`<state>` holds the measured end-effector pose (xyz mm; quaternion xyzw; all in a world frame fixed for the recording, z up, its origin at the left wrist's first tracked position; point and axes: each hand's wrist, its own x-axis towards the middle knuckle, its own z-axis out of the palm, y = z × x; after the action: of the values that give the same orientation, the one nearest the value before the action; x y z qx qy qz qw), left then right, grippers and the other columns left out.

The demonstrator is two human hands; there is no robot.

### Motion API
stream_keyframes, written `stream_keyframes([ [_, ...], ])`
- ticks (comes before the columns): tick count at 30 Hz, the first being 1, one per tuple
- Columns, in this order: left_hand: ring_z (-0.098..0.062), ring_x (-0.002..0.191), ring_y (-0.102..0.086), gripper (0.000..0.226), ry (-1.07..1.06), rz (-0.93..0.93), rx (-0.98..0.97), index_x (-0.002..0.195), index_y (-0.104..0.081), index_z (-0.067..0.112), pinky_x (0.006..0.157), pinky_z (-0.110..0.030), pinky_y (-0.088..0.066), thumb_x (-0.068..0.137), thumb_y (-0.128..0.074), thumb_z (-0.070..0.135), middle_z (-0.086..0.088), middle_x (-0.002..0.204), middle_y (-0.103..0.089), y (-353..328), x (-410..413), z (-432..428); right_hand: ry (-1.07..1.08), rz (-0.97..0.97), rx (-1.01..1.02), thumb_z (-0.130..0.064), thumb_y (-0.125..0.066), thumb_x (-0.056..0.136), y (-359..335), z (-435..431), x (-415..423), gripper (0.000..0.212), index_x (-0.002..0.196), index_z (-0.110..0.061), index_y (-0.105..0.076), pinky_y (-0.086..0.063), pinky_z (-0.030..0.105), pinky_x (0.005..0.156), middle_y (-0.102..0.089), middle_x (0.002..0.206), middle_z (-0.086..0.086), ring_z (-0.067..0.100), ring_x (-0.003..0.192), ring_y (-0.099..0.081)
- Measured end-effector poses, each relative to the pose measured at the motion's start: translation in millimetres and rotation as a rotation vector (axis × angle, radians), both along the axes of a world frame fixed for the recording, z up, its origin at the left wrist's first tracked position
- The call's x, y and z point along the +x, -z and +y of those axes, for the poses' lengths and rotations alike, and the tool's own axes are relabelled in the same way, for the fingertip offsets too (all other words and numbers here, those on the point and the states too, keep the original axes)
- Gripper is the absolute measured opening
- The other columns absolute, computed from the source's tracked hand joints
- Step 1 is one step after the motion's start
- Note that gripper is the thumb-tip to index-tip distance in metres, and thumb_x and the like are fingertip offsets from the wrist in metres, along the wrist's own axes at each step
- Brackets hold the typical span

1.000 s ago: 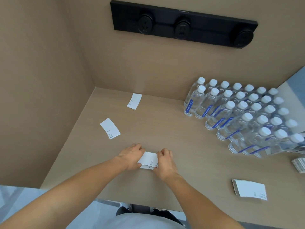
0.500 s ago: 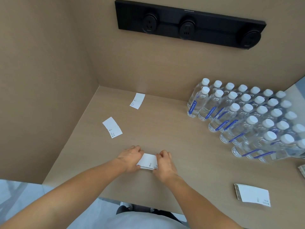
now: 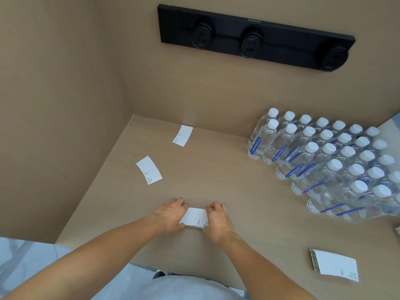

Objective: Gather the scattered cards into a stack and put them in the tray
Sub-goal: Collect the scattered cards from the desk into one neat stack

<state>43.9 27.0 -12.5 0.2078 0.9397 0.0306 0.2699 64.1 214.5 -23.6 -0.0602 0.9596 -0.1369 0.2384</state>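
A small stack of white cards (image 3: 194, 217) lies on the tan table near the front edge. My left hand (image 3: 171, 214) pinches its left end and my right hand (image 3: 217, 218) pinches its right end. Two single white cards lie apart: one card (image 3: 149, 169) to the left, another card (image 3: 183, 135) close to the back wall. A thicker stack of cards (image 3: 334, 265) rests at the front right. No tray is in view.
Several rows of clear water bottles (image 3: 329, 161) with white caps fill the right back of the table. A black socket strip (image 3: 255, 37) hangs on the back wall. A tan side wall closes the left. Another pile's edge (image 3: 397, 233) shows at the far right.
Both hands stay on the small stack, squeezing its ends slightly closer. The view has shifted a little to the left. The loose cards have not moved.
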Motion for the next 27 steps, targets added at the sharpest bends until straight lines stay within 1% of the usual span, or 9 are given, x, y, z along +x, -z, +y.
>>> stream_keyframes([
  [4, -0.024, 0.121, -0.046, 0.048, -0.005, -0.011, 0.023, 0.133, -0.046, 0.015, 0.092, -0.039, -0.05, 0.092, -0.058, 0.036, -0.005, 0.132, -0.042, 1.9, 1.8, 1.2, 0.008, 0.003, -0.006, -0.011, -0.06, 0.081, 1.8, 1.4, 3.2, 0.036, 0.115, -0.01, -0.051, -0.052, 0.035, 0.08, -0.038, 0.127, 0.002, 0.022, 0.119, -0.037],
  [8, -0.025, 0.12, -0.047, 0.048, 0.001, -0.012, 0.034, 0.135, -0.044, 0.014, 0.094, -0.04, -0.049, 0.093, -0.058, 0.034, -0.006, 0.136, -0.039, 3.2, 2.2, 1.2, 0.022, 0.014, -0.022, -0.011, -0.059, 0.083, 3.6, 4.5, 4.4, 0.035, 0.117, -0.01, -0.051, -0.052, 0.036, 0.086, -0.038, 0.129, 0.003, 0.022, 0.121, -0.037],
  [11, -0.025, 0.118, -0.049, 0.048, 0.006, -0.025, 0.019, 0.134, -0.044, 0.013, 0.094, -0.04, -0.049, 0.093, -0.059, 0.033, -0.006, 0.137, -0.038, 4.2, 2.5, 0.8, 0.003, 0.021, -0.026, -0.015, -0.06, 0.084, 4.8, 7.7, 4.7, 0.039, 0.122, -0.011, -0.051, -0.051, 0.037, 0.091, -0.038, 0.132, 0.003, 0.022, 0.124, -0.034],
  [15, -0.026, 0.117, -0.051, 0.049, 0.015, -0.036, 0.002, 0.133, -0.044, 0.012, 0.092, -0.04, -0.05, 0.093, -0.059, 0.037, -0.006, 0.136, -0.038, 4.5, -0.7, -0.4, -0.009, 0.026, -0.038, -0.023, -0.063, 0.083, 5.0, 10.9, 2.7, 0.048, 0.127, -0.013, -0.049, -0.051, 0.037, 0.092, -0.037, 0.134, 0.001, 0.021, 0.126, -0.033],
  [18, -0.025, 0.118, -0.051, 0.05, 0.017, -0.023, 0.0, 0.134, -0.044, 0.012, 0.091, -0.039, -0.049, 0.094, -0.058, 0.04, -0.005, 0.136, -0.039, 3.4, -5.3, -3.4, -0.012, 0.038, -0.042, -0.03, -0.063, 0.085, 5.3, 11.0, -0.2, 0.051, 0.131, -0.013, -0.048, -0.05, 0.034, 0.093, -0.037, 0.135, 0.0, 0.02, 0.127, -0.032],
  [20, -0.025, 0.118, -0.051, 0.049, 0.014, -0.014, 0.001, 0.134, -0.045, 0.012, 0.089, -0.039, -0.048, 0.095, -0.056, 0.04, -0.005, 0.136, -0.04, 2.4, -8.9, -6.0, -0.014, 0.043, -0.046, -0.032, -0.062, 0.087, 5.2, 9.8, -3.3, 0.05, 0.131, -0.014, -0.049, -0.049, 0.034, 0.095, -0.037, 0.135, 0.0, 0.019, 0.127, -0.032],
  [23, -0.025, 0.114, -0.053, 0.042, 0.003, -0.007, -0.005, 0.129, -0.049, 0.012, 0.086, -0.038, -0.047, 0.097, -0.053, 0.04, -0.005, 0.131, -0.043, -0.3, -15.6, -13.2, -0.025, 0.044, -0.053, -0.032, -0.059, 0.089, 2.7, 3.6, -10.9, 0.046, 0.13, -0.014, -0.05, -0.047, 0.035, 0.098, -0.04, 0.133, 0.0, 0.02, 0.127, -0.033],
  [27, -0.026, 0.113, -0.053, 0.036, -0.014, -0.002, -0.024, 0.123, -0.05, 0.011, 0.084, -0.038, -0.046, 0.099, -0.05, 0.037, -0.007, 0.125, -0.045, -2.6, -23.3, -28.3, -0.054, 0.041, -0.05, -0.029, -0.054, 0.092, 1.2, -10.5, -20.6, 0.032, 0.119, -0.012, -0.056, -0.046, 0.036, 0.095, -0.048, 0.124, 0.003, 0.022, 0.122, -0.039],
])
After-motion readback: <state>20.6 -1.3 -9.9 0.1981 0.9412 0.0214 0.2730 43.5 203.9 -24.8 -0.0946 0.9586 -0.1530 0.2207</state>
